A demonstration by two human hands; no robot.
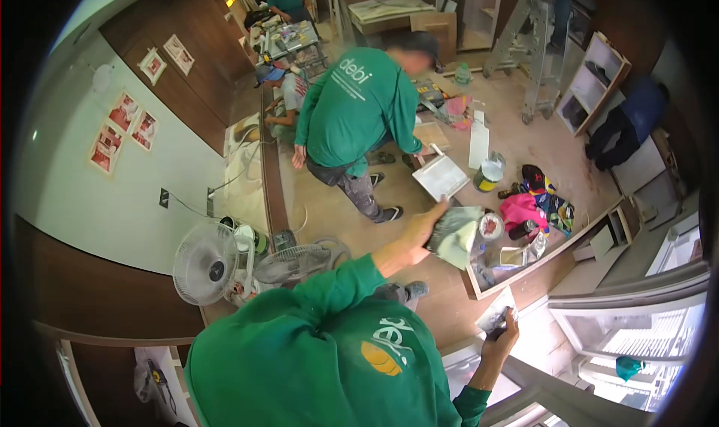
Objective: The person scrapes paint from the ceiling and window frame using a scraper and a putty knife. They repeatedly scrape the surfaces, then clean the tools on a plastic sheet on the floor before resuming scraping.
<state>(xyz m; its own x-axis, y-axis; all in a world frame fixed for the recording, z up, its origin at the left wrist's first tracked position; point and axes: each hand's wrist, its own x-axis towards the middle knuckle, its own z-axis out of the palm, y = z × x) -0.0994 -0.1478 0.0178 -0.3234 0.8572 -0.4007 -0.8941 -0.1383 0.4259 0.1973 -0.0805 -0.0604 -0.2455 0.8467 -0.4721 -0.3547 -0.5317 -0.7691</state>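
My left arm stretches forward across the middle of the view. My left hand [421, 236] grips a flat, pale, putty-smeared board [455, 238] with a dark edge; its fingers are partly hidden. Lower right, my right hand [502, 343] is closed round a small scraper with a whitish, smeared flat blade [494, 313]. The two tools are apart. Just beyond the board, a round tub [490, 226] with reddish contents stands by a wooden-edged tray or frame [479, 283] holding cans and bottles.
A co-worker in green [359, 105] bends ahead, one hand at a white panel [442, 178]. Two fans [206, 266] stand left. An open paint can [489, 174], pink cloth [520, 211], stepladder [535, 60] and shelf unit [593, 83] are to the right. Other people work farther off.
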